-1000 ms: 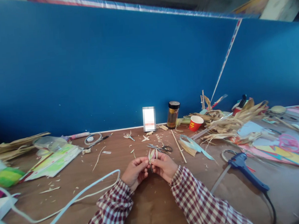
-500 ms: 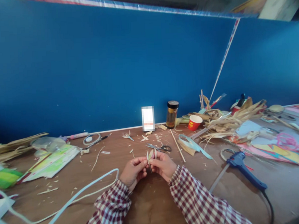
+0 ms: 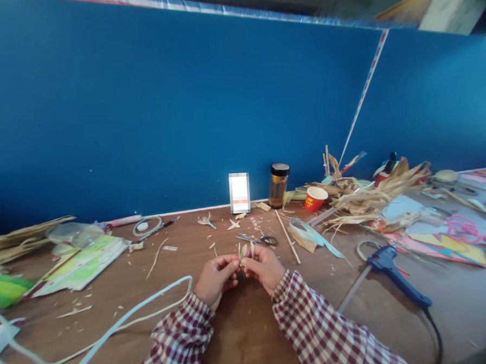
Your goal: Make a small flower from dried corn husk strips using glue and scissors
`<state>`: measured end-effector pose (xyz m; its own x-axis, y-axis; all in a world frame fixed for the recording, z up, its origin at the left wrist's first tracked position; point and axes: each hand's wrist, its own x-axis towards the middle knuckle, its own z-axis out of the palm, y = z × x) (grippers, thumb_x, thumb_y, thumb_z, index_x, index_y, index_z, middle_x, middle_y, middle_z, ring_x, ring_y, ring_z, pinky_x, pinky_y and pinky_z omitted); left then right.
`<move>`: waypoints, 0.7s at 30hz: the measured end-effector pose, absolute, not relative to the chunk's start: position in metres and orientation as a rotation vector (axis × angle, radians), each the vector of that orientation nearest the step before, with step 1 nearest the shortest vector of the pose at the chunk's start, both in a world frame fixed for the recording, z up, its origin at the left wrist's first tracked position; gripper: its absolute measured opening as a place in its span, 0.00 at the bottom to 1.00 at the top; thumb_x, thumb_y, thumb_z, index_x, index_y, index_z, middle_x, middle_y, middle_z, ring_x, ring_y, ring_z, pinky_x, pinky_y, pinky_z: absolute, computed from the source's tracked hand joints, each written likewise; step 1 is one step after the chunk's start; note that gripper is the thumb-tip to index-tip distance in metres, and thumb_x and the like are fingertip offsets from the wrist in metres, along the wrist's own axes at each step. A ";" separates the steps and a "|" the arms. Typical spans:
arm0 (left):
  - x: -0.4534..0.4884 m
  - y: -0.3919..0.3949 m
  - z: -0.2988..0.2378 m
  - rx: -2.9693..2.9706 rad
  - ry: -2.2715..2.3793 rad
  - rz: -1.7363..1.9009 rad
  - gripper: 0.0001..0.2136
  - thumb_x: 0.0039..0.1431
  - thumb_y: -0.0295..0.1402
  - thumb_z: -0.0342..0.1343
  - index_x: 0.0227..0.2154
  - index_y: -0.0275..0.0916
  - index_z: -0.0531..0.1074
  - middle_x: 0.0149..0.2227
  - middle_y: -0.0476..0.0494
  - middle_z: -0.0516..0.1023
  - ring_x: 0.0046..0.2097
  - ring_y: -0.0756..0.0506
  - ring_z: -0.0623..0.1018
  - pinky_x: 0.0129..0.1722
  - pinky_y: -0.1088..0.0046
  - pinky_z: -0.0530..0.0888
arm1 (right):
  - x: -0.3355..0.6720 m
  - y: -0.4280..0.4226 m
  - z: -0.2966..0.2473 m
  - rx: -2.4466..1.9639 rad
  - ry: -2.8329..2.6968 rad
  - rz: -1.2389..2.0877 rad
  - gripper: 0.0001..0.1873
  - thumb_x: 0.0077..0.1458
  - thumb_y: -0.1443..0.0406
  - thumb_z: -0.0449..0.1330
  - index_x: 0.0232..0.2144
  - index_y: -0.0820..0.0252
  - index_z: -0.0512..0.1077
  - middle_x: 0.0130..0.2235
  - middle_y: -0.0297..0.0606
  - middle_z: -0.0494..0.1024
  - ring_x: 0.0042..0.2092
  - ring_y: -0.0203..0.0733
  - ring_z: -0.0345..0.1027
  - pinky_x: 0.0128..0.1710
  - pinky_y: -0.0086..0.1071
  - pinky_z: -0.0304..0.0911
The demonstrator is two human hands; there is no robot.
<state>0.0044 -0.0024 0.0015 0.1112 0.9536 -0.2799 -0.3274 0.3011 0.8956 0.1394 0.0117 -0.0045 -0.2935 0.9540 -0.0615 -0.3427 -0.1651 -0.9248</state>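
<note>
Between my two hands, above the brown table, is a small flower (image 3: 242, 252) with pale, pointed husk-like petals and a short dark stem. The fingertips of my left hand (image 3: 218, 280) pinch it from the left. My right hand (image 3: 264, 269) pinches it from the right, thumb and forefinger against the petal bases. Fingers cover most of the join between petals and stem. Just beyond my right hand lies a pair of scissors (image 3: 258, 239). Farther back are a pale petalled flower (image 3: 206, 221) with a bluish stem and a star-shaped husk piece (image 3: 234, 224).
A blue glue gun (image 3: 398, 277) with its cord lies at right. Behind stand a lidded jar (image 3: 278, 186) and a red paper cup (image 3: 315, 199), beside piled dry husks (image 3: 374, 199). A thin stick (image 3: 287, 236) lies near the ribbon (image 3: 317, 237). White cables (image 3: 128, 317) loop at left.
My hands stay pinched on the flower, with only a slight shift of the fingers. The whole view has moved very slightly; the things on the table lie as before.
</note>
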 end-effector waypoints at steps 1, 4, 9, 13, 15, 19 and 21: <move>0.005 -0.002 0.001 0.772 1.042 1.092 0.13 0.36 0.34 0.64 0.26 0.34 0.72 0.20 0.50 0.72 0.19 0.56 0.67 0.19 0.81 0.69 | 0.139 0.012 -0.005 -0.869 -1.072 1.640 0.13 0.38 0.63 0.64 0.23 0.63 0.64 0.18 0.28 0.68 0.20 0.27 0.59 0.22 0.23 0.56; 0.006 -0.002 0.002 0.776 1.056 1.092 0.14 0.35 0.35 0.64 0.27 0.34 0.72 0.20 0.50 0.71 0.19 0.56 0.67 0.19 0.80 0.69 | 0.139 0.013 -0.008 -0.891 -1.092 1.616 0.13 0.38 0.63 0.64 0.23 0.63 0.64 0.18 0.28 0.68 0.20 0.28 0.59 0.22 0.23 0.57; 0.006 -0.003 0.004 0.783 1.068 1.099 0.13 0.36 0.35 0.64 0.26 0.34 0.72 0.20 0.51 0.71 0.19 0.56 0.67 0.19 0.81 0.69 | 0.139 0.014 -0.008 -0.903 -1.108 1.583 0.13 0.38 0.62 0.63 0.23 0.62 0.64 0.18 0.28 0.68 0.20 0.28 0.59 0.22 0.24 0.58; 0.006 -0.003 0.002 0.788 1.063 1.094 0.13 0.36 0.35 0.64 0.26 0.35 0.72 0.20 0.51 0.70 0.19 0.56 0.67 0.19 0.80 0.69 | 0.139 0.013 -0.007 -0.909 -1.124 1.571 0.13 0.38 0.62 0.64 0.23 0.62 0.64 0.18 0.28 0.68 0.20 0.28 0.60 0.22 0.24 0.58; 0.006 -0.002 0.001 0.794 1.062 1.101 0.14 0.35 0.35 0.64 0.27 0.34 0.72 0.20 0.52 0.70 0.19 0.56 0.67 0.19 0.80 0.69 | 0.138 0.013 -0.007 -0.921 -1.117 1.562 0.13 0.38 0.61 0.63 0.23 0.62 0.64 0.18 0.28 0.68 0.20 0.29 0.60 0.22 0.24 0.58; 0.009 -0.003 -0.001 0.808 1.063 1.145 0.14 0.36 0.36 0.63 0.27 0.34 0.71 0.19 0.53 0.69 0.18 0.56 0.66 0.19 0.80 0.68 | 0.137 0.014 -0.009 -0.936 -1.116 1.521 0.13 0.39 0.61 0.63 0.24 0.62 0.65 0.18 0.28 0.68 0.20 0.29 0.60 0.22 0.25 0.59; 0.011 -0.005 -0.001 0.820 1.073 1.181 0.14 0.37 0.37 0.62 0.28 0.35 0.71 0.19 0.53 0.68 0.18 0.56 0.65 0.19 0.81 0.68 | 0.137 0.014 -0.010 -0.934 -1.118 1.501 0.13 0.39 0.60 0.63 0.24 0.63 0.66 0.18 0.28 0.68 0.20 0.29 0.60 0.22 0.25 0.60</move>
